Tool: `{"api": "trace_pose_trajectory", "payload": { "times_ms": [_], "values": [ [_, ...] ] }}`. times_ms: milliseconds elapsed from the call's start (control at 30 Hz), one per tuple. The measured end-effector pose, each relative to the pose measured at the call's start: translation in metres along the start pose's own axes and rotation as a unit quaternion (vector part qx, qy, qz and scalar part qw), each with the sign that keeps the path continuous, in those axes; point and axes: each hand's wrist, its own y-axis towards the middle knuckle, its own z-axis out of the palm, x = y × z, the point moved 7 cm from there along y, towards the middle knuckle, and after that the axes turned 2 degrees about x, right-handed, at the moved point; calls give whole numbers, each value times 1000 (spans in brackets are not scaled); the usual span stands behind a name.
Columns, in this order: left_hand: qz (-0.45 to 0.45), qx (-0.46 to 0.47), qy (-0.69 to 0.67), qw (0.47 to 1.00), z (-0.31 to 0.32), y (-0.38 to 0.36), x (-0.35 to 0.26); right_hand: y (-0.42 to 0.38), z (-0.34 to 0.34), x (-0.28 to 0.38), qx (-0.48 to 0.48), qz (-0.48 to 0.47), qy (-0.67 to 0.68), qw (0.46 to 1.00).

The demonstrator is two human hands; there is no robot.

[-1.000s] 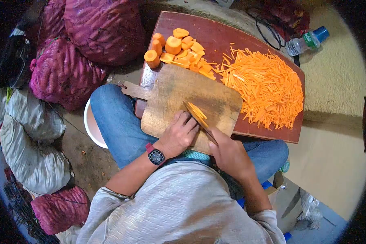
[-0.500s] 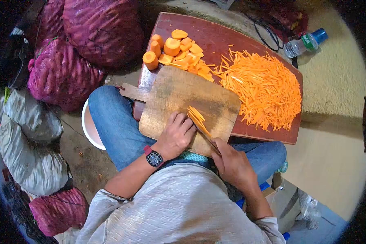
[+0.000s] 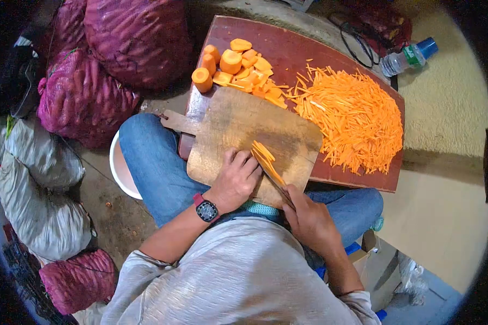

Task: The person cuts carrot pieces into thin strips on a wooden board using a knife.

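Observation:
My right hand [image 3: 309, 216] is closed round the handle of a knife [image 3: 281, 189], its blade slanting up and left across a wooden cutting board [image 3: 228, 116]. Cut carrot strips [image 3: 265, 161] lie along the blade. Just left of the blade, my left hand [image 3: 236, 179] presses on the board with bent fingers; whatever is under the fingertips is hidden. Beyond the board, carrot chunks and slices [image 3: 231, 62] sit on a dark red tabletop [image 3: 287, 46]. A large heap of shredded carrot [image 3: 352, 122] covers its right part.
Purple mesh sacks [image 3: 87, 103] and white sacks [image 3: 38, 200] crowd the left side. A white tub [image 3: 116, 168] stands beside my left knee. At the upper right, a plastic bottle [image 3: 406, 59] lies next to a black cable [image 3: 358, 46].
Hands, knife and strips keep nearly the same places on the board. The whole view has shifted very slightly.

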Motion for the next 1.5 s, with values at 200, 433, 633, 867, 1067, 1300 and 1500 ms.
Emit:
{"api": "trace_pose_trajectory", "payload": {
  "times_ms": [200,433,633,867,1067,1300,1500],
  "values": [
    [-4,17,-5,1000,0,-2,-1,39,3,12,-19,-51,-2,998],
    [8,3,6,1000,0,1,0,6,5,0,-8,-21,10,1000],
    [0,-22,-2,1000,-3,3,-3,31,1,17,-52,-96,-4,994],
    [6,-3,1,1000,-2,1,-1,18,12,4,-24,-46,-15,999],
    [0,-44,13,999,-5,4,0,31,-1,23,-29,-66,0,997],
    [-12,-19,-6,1000,0,1,1,30,8,16,-4,-23,5,1000],
    [-7,-40,4,999,-6,1,-1,24,1,15,3,-22,16,1000]
  ]
}}
